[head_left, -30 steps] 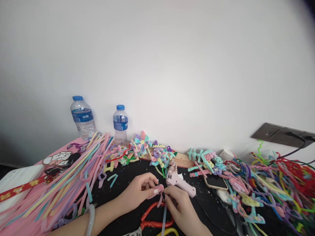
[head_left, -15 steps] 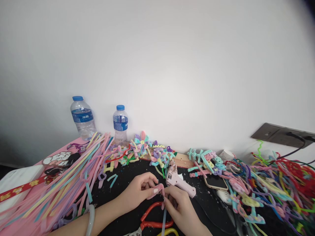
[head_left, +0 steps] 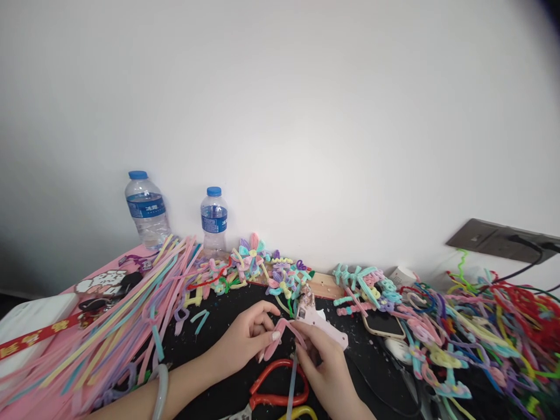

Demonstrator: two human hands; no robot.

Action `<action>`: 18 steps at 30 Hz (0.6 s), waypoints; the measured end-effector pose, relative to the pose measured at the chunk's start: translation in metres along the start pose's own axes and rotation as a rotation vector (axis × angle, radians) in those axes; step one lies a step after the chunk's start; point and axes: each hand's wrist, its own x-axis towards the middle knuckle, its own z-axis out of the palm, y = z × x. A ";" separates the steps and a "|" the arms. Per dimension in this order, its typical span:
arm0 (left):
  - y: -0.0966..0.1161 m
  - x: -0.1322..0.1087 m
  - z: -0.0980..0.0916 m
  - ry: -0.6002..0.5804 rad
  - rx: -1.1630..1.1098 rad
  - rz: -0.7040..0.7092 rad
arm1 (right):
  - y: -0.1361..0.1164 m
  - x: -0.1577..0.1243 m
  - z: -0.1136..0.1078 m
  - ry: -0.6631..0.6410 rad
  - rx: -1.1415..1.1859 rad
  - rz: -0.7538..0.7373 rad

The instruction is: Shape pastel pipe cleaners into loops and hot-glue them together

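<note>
Between both hands is a pink pipe cleaner (head_left: 275, 344), bent into a narrow loop with an end reaching to the right. My left hand (head_left: 250, 333) pinches the looped part between thumb and fingers. My right hand (head_left: 321, 356) grips the other end, its fingertips close to the left ones. Just below the hands lie red-handled scissors (head_left: 262, 399) and a translucent glue stick (head_left: 291, 389). Behind my right hand is a pale pink glue gun (head_left: 324, 326), partly covered by that hand.
Loose pastel pipe cleaners (head_left: 131, 315) spread over the left side. Two water bottles (head_left: 147, 207) stand against the wall. Finished pipe-cleaner flowers (head_left: 252, 256) line the back. A phone (head_left: 385, 324), a white mouse (head_left: 397, 348) and a tangle of coloured pipe cleaners (head_left: 481, 338) fill the right.
The pink pipe cleaner has turned and its loop now hangs lower by my left thumb. My right hand has shifted slightly right, and its end points further right.
</note>
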 end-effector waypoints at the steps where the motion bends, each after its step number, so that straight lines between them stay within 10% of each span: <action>1: 0.000 0.000 0.000 -0.003 -0.002 -0.001 | 0.000 0.000 0.000 0.008 0.010 -0.008; 18: 0.001 0.000 -0.001 -0.051 0.007 -0.024 | 0.002 0.001 -0.003 0.015 0.058 -0.040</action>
